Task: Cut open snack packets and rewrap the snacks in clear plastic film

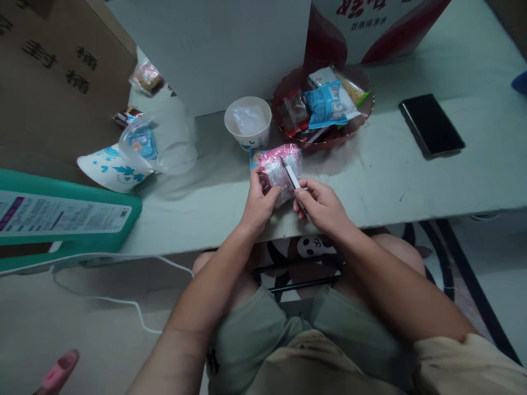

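Note:
My left hand (260,202) grips the near left side of a pink and clear plastic snack packet (274,171) on the table, its thumb lying on top. In my right hand (323,204) is a slim white-handled utility knife (292,176), its dark tip resting on or just over the packet's upper middle. A bit of blue and yellow wrapper (254,158) shows at the packet's left edge. Just beyond stands a paper cup (241,136) with clear plastic film inside. Right of it is a reddish clear bowl (353,130) holding several wrapped snacks.
A black phone (432,125) lies at the right. On the left are a tipped paper cup (117,169), a clear plastic cup (177,156), a green jug (130,206) and a cardboard box (53,104). A white box (222,49) stands behind; a white cable (123,301) hangs below the table edge.

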Action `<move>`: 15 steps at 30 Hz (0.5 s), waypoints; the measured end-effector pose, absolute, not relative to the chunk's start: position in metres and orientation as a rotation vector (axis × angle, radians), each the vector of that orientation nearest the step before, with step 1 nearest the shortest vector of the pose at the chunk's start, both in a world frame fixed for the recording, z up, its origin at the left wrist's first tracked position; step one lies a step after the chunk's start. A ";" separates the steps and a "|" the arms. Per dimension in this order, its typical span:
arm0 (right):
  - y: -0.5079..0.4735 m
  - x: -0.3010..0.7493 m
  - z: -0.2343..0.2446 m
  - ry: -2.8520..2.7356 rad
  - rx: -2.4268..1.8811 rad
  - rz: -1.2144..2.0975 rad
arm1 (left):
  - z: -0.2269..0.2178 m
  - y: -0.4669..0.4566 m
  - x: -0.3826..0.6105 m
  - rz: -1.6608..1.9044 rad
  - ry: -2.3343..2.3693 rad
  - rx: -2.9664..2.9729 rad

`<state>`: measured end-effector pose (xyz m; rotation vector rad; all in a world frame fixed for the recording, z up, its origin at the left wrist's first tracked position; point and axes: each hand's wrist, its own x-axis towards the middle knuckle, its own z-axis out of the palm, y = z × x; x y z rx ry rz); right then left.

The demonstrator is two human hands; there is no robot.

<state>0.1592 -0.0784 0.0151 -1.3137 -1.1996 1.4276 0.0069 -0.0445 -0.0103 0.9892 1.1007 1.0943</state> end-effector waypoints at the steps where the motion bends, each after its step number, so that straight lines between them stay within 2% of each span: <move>1: -0.077 0.159 0.015 -1.211 -1.346 1.423 | -0.010 -0.044 0.007 1.111 1.091 0.966; 8: -0.081 0.162 0.017 -1.473 -1.515 1.476 | 0.007 -0.031 -0.022 1.349 0.979 0.790; 10: -0.082 0.166 0.017 -1.575 -1.569 1.401 | 0.013 -0.026 -0.036 1.382 0.981 0.741; 12: -0.080 0.175 0.015 -1.663 -1.628 1.177 | 0.017 -0.023 -0.047 1.429 0.989 0.715; 15: -0.073 0.194 0.009 -1.754 -1.796 0.654 | 0.016 -0.022 -0.053 1.512 1.039 0.783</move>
